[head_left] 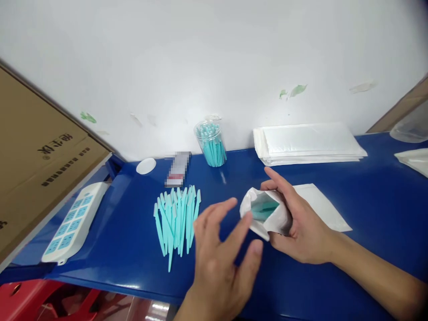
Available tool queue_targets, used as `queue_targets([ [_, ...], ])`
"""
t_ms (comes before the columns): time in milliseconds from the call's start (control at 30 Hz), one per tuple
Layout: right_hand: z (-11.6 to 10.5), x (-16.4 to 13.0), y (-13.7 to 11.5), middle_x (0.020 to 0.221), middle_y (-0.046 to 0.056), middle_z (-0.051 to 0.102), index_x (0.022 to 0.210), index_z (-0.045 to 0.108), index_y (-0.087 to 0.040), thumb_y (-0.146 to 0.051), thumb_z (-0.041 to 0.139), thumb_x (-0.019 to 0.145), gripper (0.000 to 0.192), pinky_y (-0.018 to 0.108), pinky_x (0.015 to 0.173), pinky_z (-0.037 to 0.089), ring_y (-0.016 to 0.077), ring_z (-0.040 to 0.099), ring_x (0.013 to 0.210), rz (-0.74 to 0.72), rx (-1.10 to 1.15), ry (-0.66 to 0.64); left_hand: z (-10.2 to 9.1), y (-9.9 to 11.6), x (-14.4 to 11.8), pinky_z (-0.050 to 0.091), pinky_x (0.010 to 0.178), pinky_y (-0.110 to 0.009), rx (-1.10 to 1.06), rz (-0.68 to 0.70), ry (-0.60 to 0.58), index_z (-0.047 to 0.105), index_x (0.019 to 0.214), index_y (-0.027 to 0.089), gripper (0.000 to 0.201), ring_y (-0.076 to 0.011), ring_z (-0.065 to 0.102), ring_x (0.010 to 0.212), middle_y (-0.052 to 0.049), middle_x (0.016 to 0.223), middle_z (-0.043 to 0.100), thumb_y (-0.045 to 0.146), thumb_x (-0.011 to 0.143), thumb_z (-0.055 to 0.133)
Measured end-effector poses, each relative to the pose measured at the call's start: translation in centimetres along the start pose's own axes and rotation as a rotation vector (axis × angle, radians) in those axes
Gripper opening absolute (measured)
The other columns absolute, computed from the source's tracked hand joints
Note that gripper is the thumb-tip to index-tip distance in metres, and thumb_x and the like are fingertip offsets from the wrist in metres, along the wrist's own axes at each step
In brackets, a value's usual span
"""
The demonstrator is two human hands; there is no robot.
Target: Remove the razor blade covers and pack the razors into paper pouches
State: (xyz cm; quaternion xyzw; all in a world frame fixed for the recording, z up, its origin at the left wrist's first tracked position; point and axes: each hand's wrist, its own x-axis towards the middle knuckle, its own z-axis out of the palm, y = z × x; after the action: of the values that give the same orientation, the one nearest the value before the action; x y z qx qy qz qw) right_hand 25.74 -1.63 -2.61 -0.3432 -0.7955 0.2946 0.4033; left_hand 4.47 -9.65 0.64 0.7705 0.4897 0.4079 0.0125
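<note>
My right hand (302, 223) grips a white mailing bag (284, 216) from its right side, its mouth gaping toward me. Inside the bag, turquoise items (264, 209) show; their full shape is hidden. My left hand (222, 254) is beside the bag, fingers spread, one fingertip at or very near the bag's rim. To its left, a loose pile of turquoise eyebrow razors (177, 218) with pale caps lies on the blue table (123, 249). Under my right hand, another flat white bag (323, 207) rests on the tabletop.
A clear plastic tub (210, 145) full of turquoise razors stands by the wall. Right of it sits a stack of white bags (307, 142). A white lid (146, 166), a blurred packet (178, 169), a power strip (75, 223) and a cardboard box (43, 165) are at left.
</note>
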Motion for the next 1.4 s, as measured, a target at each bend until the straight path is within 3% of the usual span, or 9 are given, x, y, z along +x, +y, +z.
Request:
queue_targets([
  [67, -0.1, 0.0, -0.1, 0.136, 0.012, 0.053, 0.172, 0.009, -0.034, -0.015, 0.068, 0.077, 0.113, 0.04, 0.074, 0.062, 0.0238, 0.067, 0.089, -0.007, 0.006, 0.004, -0.5, -0.6, 0.0, 0.05, 0.112, -0.049, 0.037, 0.041, -0.063, 0.071, 0.135, 0.023, 0.034, -0.0303, 0.056, 0.137, -0.014, 0.148, 0.058, 0.028, 0.103, 0.061],
  [167, -0.4, 0.1, -0.3, 0.134, 0.012, 0.054, 0.171, 0.006, -0.036, -0.016, 0.067, 0.08, 0.112, 0.041, 0.076, 0.062, 0.0246, 0.067, 0.092, 0.002, -0.023, -0.03, -1.7, -3.4, 0.4, 0.057, 0.095, -0.041, 0.364, -0.213, -0.104, 0.078, 0.124, 0.024, 0.034, -0.0277, 0.069, 0.115, -0.013, 0.127, 0.071, 0.04, 0.106, 0.054],
  [333, -0.3, 0.2, -0.5, 0.132, 0.011, 0.057, 0.17, 0.005, -0.035, -0.015, 0.065, 0.08, 0.11, 0.051, 0.091, 0.06, 0.0327, 0.063, 0.114, -0.012, -0.147, -0.147, -2.9, -7.8, 1.8, 0.053, 0.084, -0.04, 0.701, -0.432, -0.432, 0.085, 0.105, 0.022, 0.029, -0.0314, 0.075, 0.094, -0.01, 0.099, 0.08, 0.041, 0.1, 0.063],
  [733, -0.3, 0.2, -0.2, 0.13, 0.013, 0.056, 0.171, 0.003, -0.032, -0.013, 0.064, 0.08, 0.111, 0.054, 0.094, 0.057, 0.0333, 0.058, 0.116, -0.053, -0.147, -0.2, -2.2, -7.6, 4.5, 0.052, 0.068, -0.04, 0.694, -0.588, -0.666, 0.083, 0.091, 0.021, 0.027, -0.038, 0.078, 0.086, -0.014, 0.087, 0.082, 0.035, 0.096, 0.061],
  [1033, -0.3, 0.4, -0.2, 0.129, 0.013, 0.056, 0.17, -0.001, -0.031, -0.014, 0.066, 0.079, 0.114, 0.059, 0.097, 0.056, 0.0351, 0.057, 0.119, -0.013, -0.155, -0.243, -3.2, -7.2, 4.7, 0.056, 0.062, -0.031, 0.324, -0.622, -0.428, 0.081, 0.078, 0.023, 0.024, -0.0226, 0.075, 0.064, -0.002, 0.066, 0.077, 0.033, 0.091, 0.064],
  [1133, -0.3, 0.4, -0.2, 0.131, 0.013, 0.056, 0.17, -0.001, -0.032, -0.015, 0.067, 0.08, 0.115, 0.058, 0.098, 0.056, 0.0347, 0.058, 0.119, 0.005, -0.144, -0.241, -3.3, -4.9, 3.0, 0.061, 0.065, -0.029, 0.159, -0.671, -0.032, 0.079, 0.107, 0.02, 0.037, -0.0195, 0.076, 0.068, -0.003, 0.077, 0.08, 0.046, 0.105, 0.053],
  [1233, 0.0, 0.2, -0.2, 0.135, 0.014, 0.055, 0.171, -0.001, -0.032, -0.015, 0.067, 0.079, 0.116, 0.058, 0.1, 0.057, 0.0351, 0.059, 0.123, 0.014, -0.128, -0.214, -1.1, -1.7, 1.4, 0.062, 0.068, -0.03, -0.061, -0.589, 0.459, 0.079, 0.1, 0.024, 0.016, -0.0187, 0.076, 0.07, 0.0, 0.079, 0.08, 0.037, 0.097, 0.072],
  [1300, 0.1, 0.1, -0.2, 0.138, 0.014, 0.054, 0.171, 0.001, -0.032, -0.015, 0.067, 0.078, 0.115, 0.057, 0.1, 0.057, 0.0359, 0.059, 0.125, 0.004, -0.117, -0.161, 1.0, 0.0, 0.9, 0.063, 0.083, -0.034, -0.126, -0.402, 0.423, 0.081, 0.092, 0.027, 0.008, -0.021, 0.077, 0.092, -0.002, 0.096, 0.081, 0.028, 0.096, 0.074],
  [1400, 0.1, 0.0, -0.2, 0.135, 0.015, 0.054, 0.172, 0.005, -0.031, -0.018, 0.067, 0.08, 0.111, 0.057, 0.099, 0.057, 0.0363, 0.061, 0.122, -0.03, -0.098, -0.085, 2.1, 0.5, 0.7, 0.056, 0.107, -0.047, -0.104, -0.272, 0.116, 0.083, 0.105, 0.03, 0.013, -0.0283, 0.067, 0.127, -0.008, 0.137, 0.071, 0.028, 0.094, 0.075],
])
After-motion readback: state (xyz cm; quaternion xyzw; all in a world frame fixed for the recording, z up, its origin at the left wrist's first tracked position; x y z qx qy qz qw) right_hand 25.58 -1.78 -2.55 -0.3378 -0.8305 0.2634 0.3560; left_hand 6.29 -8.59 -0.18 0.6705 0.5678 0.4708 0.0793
